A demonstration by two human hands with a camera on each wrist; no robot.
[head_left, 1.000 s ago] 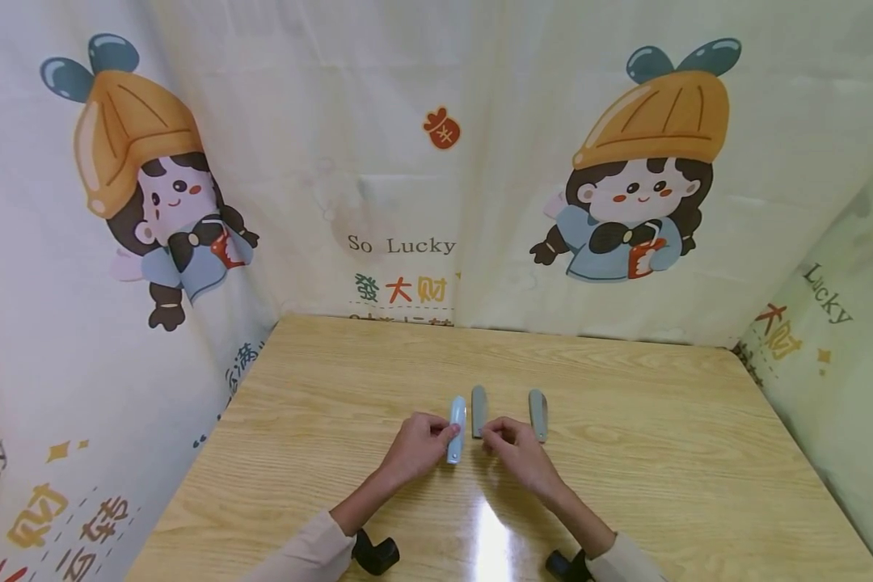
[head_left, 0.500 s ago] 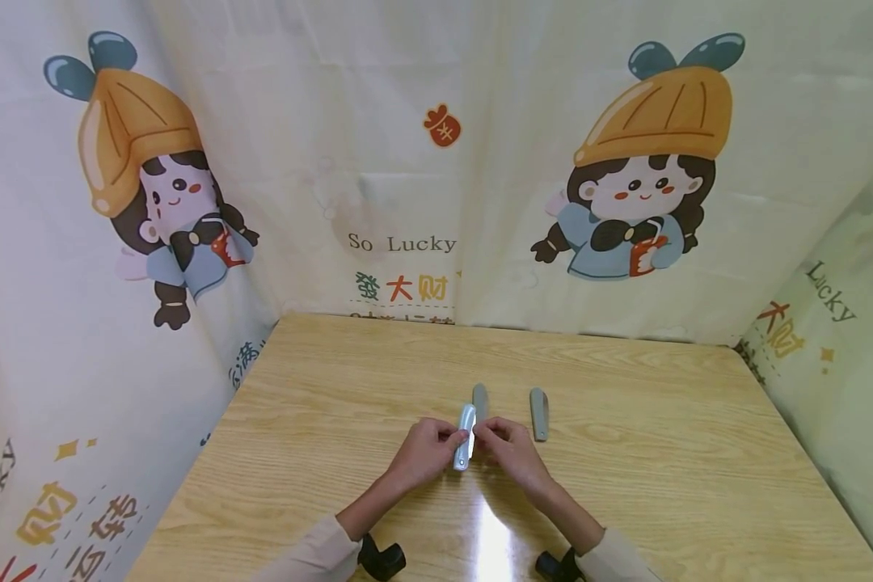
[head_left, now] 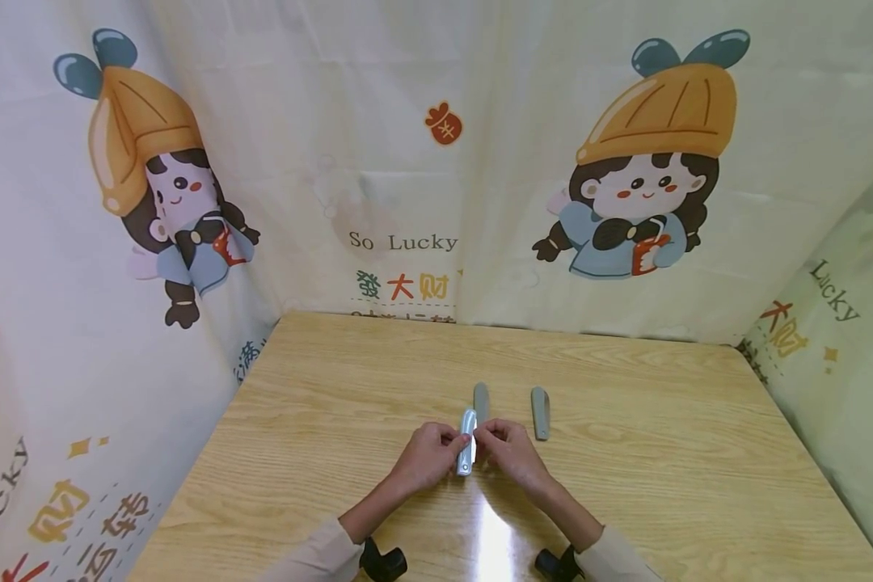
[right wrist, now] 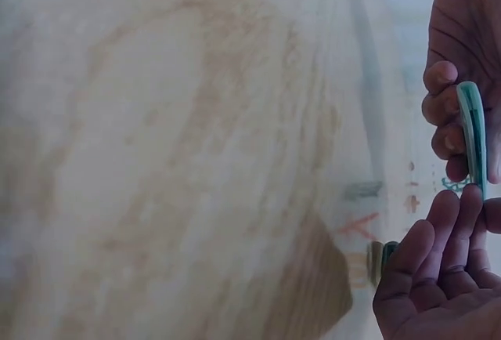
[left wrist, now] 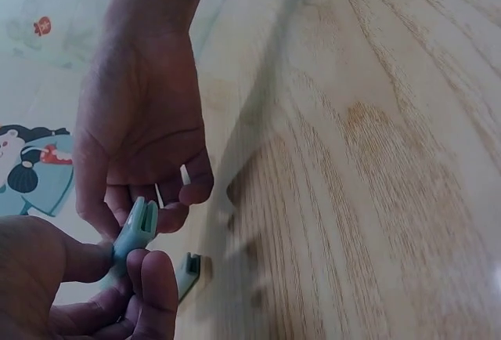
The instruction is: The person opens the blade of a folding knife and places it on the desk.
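The pale blue folding knife (head_left: 467,420), or what looks like one, is up in the air between the two hands, over the near middle of the table (head_left: 640,420). It points away from the person, with one end far and one end near.

The left hand (head_left: 431,454) does the holding. Its thumb lies on top and its fingers curl in round the left side, with hardly any gap but the knife itself. I think it holds the middle so the knife does not wobble or twist.

The right hand (head_left: 511,453) comes in from the right. Its thumb and first finger are close together and pinch at the right edge, and its other fingers curl loosely out of the way, maybe so the tips have room for tiny work. A thin white strip (head_left: 474,455) shows along that edge. It may be the blade, but it is too small to be sure. Pinching there makes sense if that part can swing.

One grey folding knife (head_left: 481,398) lies just past the hands on the far side. Another grey folding knife (head_left: 541,414) lies to its right, well apart from it. Both point nearly the same way, perhaps so they are easy to pick up. No hand holds them.
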